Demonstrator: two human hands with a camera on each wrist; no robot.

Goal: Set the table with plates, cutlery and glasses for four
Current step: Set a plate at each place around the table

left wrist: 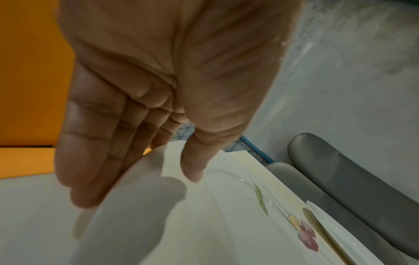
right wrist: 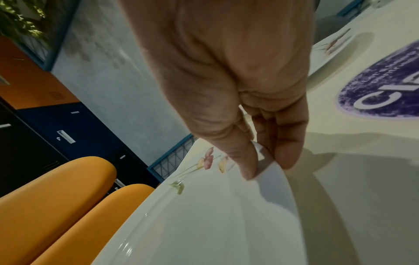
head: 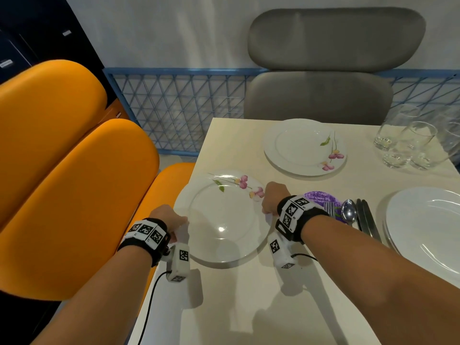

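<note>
A white plate with pink flowers (head: 224, 217) is at the table's (head: 249, 307) left edge, and both hands hold it by its rim. My left hand (head: 174, 220) takes the left rim, straight fingers (left wrist: 90, 161) under it and the thumb over it. My right hand (head: 270, 202) pinches the right rim between thumb and fingers (right wrist: 288, 152). A second flowered plate (head: 305, 146) lies at the far place. White plates (head: 428, 230) are stacked on the right. A spoon (head: 348, 211) and dark-handled cutlery (head: 368, 220) lie beside the stack. Several glasses (head: 408, 143) stand at the far right.
An orange padded bench (head: 69, 183) runs along the table's left side. A grey chair (head: 323, 70) faces the far end, with a blue mesh rail (head: 179, 108) behind it. A round purple sticker (head: 321, 199) sits on the tabletop by my right wrist.
</note>
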